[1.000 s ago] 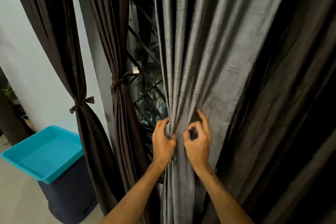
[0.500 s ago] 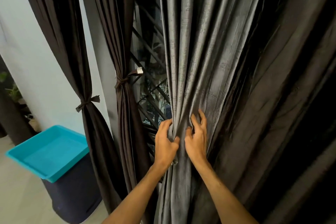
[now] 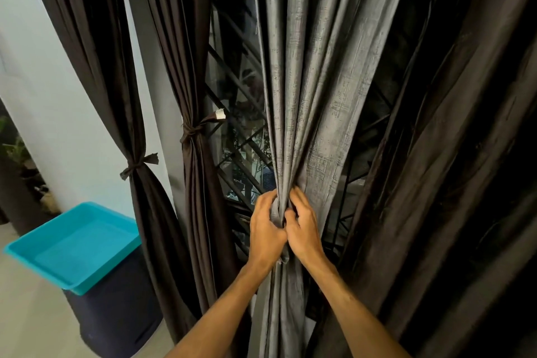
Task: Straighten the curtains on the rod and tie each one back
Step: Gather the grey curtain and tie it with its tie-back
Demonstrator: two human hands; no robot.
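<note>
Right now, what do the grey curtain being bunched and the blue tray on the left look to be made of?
Grey curtain: woven fabric with a slight sheen, perhaps a silky synthetic; a slubby crosshatch weave shows and it gathers into soft folds under the left hand and right hand. Blue tray: likely moulded plastic, with a smooth uniform turquoise colour, a rounded rim and a dull gloss.

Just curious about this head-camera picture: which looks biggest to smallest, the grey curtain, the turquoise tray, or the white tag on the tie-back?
1. grey curtain
2. turquoise tray
3. white tag

The curtain hangs nearest the camera, which enlarges it.
</note>
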